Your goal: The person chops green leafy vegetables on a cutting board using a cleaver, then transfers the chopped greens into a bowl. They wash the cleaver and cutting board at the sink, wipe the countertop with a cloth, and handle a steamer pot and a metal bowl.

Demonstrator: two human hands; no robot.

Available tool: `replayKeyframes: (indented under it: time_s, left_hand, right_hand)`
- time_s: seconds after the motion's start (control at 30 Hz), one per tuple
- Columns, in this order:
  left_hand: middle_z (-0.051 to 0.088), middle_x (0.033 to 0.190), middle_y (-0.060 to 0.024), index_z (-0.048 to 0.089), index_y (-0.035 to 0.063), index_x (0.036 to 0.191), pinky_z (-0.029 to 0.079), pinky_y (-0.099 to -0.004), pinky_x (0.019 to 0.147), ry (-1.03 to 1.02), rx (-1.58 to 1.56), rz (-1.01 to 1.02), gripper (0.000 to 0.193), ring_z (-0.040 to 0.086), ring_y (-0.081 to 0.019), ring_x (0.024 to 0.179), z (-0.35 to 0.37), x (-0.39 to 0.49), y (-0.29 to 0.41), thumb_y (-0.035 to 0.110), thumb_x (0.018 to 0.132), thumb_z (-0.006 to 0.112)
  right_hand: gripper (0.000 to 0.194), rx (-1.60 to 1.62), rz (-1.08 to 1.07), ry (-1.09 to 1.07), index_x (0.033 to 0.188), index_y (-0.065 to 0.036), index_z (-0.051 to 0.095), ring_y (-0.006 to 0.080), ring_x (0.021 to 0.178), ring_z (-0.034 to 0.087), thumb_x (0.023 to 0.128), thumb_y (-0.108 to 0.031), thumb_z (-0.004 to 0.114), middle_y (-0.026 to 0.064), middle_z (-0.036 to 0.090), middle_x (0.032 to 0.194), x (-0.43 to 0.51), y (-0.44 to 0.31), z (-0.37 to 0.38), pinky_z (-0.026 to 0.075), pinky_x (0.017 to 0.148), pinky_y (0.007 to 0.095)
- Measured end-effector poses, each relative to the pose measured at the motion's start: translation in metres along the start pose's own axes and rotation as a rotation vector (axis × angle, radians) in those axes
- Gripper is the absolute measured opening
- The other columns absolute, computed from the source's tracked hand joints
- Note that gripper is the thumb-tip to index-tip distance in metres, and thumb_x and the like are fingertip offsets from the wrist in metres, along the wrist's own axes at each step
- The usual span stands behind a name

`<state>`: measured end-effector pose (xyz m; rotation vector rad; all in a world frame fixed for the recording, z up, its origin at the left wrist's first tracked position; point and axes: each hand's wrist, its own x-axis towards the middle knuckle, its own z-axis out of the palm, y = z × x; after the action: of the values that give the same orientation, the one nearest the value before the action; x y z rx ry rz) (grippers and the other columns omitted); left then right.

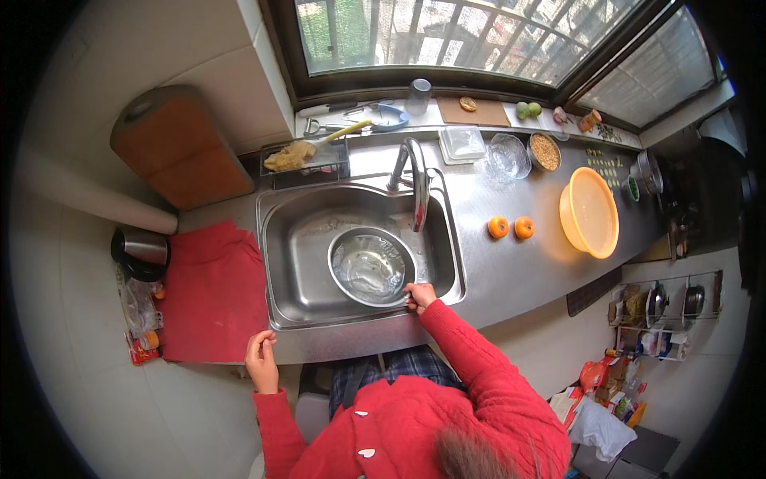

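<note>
A round metal bowl [341, 286] with clear liquid in it sits in the stainless steel sink [293, 239]. My right hand [421, 296] grips something small at the bowl's lower right rim, perhaps its handle; the fingers hide most of it. Above the sink's back right arches the chrome faucet [418, 179], its spout to the upper right of the bowl. My left hand [261, 356] is raised near the counter's front edge, left of the sink, its fingers loosely curled with nothing seen in them. Beside it lies a red cloth [212, 299] on the counter.
Two persimmons [498, 227] and a yellow plastic basin [589, 212] stand right of the sink. Behind are a clear glass bowl [507, 157], a bowl of grains [544, 151] and a lidded plastic container [462, 143]. An electric kettle [143, 251] and a cutting board [179, 146] are at left.
</note>
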<state>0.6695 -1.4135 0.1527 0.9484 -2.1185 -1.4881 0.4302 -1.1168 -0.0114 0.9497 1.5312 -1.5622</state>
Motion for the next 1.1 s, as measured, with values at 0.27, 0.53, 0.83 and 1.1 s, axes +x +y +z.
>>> replayKeyframes:
  time_s: [0.27,0.53,0.83,1.1]
  left_hand:
    - [0.062,0.092,-0.0073,0.061,-0.0030,0.100,0.048,-0.0260,0.074,-0.023,0.078,0.056,0.015,0.062,-0.0148,0.084,0.010,0.001,0.007,-0.002,0.092,0.048]
    - [0.063,0.089,-0.0095,0.062,-0.0032,0.098,0.050,-0.0281,0.077,-0.020,0.044,0.051,0.014,0.064,-0.0177,0.083,0.021,-0.003,0.004,-0.002,0.090,0.050]
    - [0.064,0.092,-0.0106,0.062,-0.0034,0.099,0.050,-0.0281,0.076,0.069,0.063,0.017,0.015,0.065,-0.0183,0.083,-0.001,-0.016,0.001,-0.002,0.091,0.050]
    - [0.065,0.092,-0.0107,0.062,-0.0035,0.099,0.050,-0.0289,0.076,0.128,0.055,-0.023,0.015,0.066,-0.0187,0.083,-0.011,-0.023,-0.020,0.001,0.092,0.050]
  right_hand:
    - [0.013,0.054,0.040,-0.015,0.084,0.007,0.049,0.0194,0.049,0.055,0.077,-0.001,0.058,0.0136,0.052,0.068,-0.003,-0.002,-0.011,0.032,0.033,0.0277]
    - [0.009,-0.178,-0.157,-0.027,0.076,0.005,0.053,0.0188,0.040,0.052,0.078,-0.002,0.057,0.0097,0.053,0.059,-0.016,-0.014,-0.020,0.034,0.031,0.0294]
    - [0.005,-0.380,-0.396,0.018,0.079,0.002,0.058,0.0146,0.037,0.047,0.077,-0.001,0.054,0.0049,0.051,0.056,-0.018,-0.043,-0.015,0.035,0.032,0.0280]
    - [0.038,-0.942,-0.991,0.256,0.110,-0.012,0.065,0.0288,0.063,0.067,0.073,-0.016,0.060,0.0153,0.068,0.072,-0.001,-0.082,0.025,0.053,0.063,0.0413]
